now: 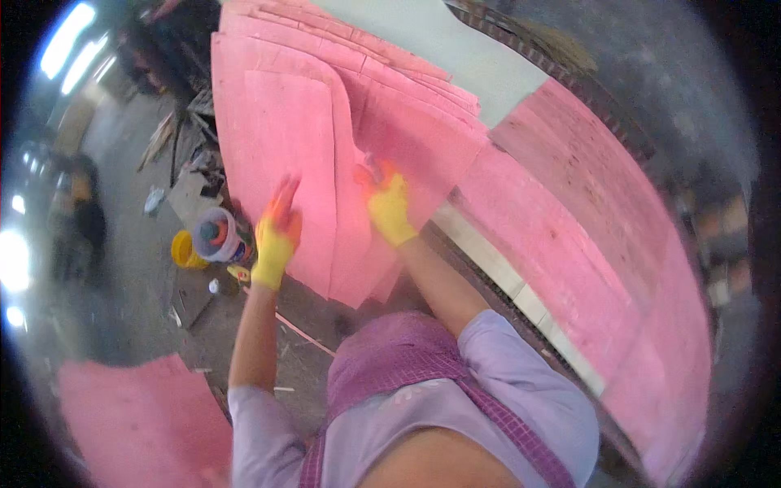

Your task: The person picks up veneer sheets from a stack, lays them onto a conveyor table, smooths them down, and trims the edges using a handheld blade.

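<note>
Atop stack [423,150]: pink sheet [289,138], long axis pointing away from body, nearer to left hand [278,234], fingers extended, nothing visibly gripped. Beyond right edge: right hand [387,201], half-curled, blurred; cannot tell grip.

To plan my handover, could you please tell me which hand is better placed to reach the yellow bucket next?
Probably the left hand: it is near the left edge of the pink sheets, the side the yellow bucket is on, while the right hand is farther across them.
</note>
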`<move>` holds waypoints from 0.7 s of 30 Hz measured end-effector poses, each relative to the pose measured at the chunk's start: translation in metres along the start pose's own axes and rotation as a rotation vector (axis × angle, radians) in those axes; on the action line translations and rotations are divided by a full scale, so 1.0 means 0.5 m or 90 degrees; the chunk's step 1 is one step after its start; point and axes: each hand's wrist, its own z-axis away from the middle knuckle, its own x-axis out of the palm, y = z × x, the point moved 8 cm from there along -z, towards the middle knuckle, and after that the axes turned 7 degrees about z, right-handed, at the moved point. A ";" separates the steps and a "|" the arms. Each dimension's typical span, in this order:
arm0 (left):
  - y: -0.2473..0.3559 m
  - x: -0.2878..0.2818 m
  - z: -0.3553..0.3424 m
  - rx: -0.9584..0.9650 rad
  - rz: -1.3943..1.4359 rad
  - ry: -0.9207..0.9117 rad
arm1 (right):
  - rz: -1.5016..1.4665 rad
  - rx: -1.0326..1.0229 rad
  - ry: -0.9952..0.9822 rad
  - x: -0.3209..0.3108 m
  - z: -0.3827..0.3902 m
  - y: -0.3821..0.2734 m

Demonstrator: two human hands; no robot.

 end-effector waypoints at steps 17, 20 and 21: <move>0.007 0.291 -0.398 0.257 0.057 -0.344 | 0.124 0.195 0.193 -0.036 -0.068 -0.081; -0.057 0.322 -0.412 0.205 0.146 -0.368 | 0.402 0.050 0.166 0.031 -0.136 -0.076; -0.058 0.343 -0.412 0.239 0.207 -0.368 | 0.443 0.055 0.176 0.034 -0.149 -0.066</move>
